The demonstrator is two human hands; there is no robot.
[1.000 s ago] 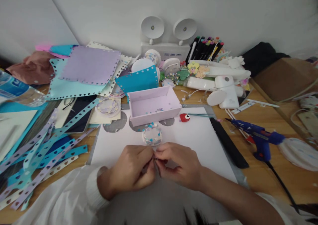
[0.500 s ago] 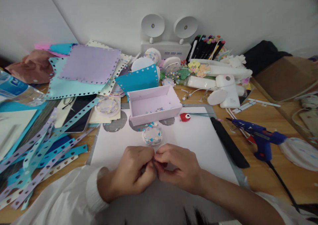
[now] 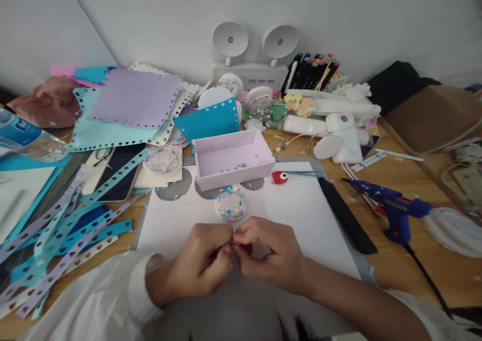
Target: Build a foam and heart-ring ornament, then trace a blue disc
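My left hand (image 3: 205,255) and my right hand (image 3: 269,253) meet fingertip to fingertip over the front of a white sheet (image 3: 301,220). Both are closed in a pinch. Something tiny sits between the fingertips, too small and too hidden to name. Just beyond them lies a round white disc (image 3: 230,203) with a ring of blue, white and lilac paper bits. Behind the disc stands an open lilac box (image 3: 235,174) with small paper bits on its floor.
At the right lie a blue hot glue gun (image 3: 395,205), a black bar (image 3: 348,215) and red-tipped tweezers (image 3: 279,177). Punched paper strips (image 3: 75,230) and a water bottle (image 3: 32,135) are at the left. Coloured sheets (image 3: 135,97) and markers (image 3: 311,75) crowd the back.
My fingertips have shifted slightly against each other, and a speck of the tiny thing between them shows more. The objects on the table stay where they were.
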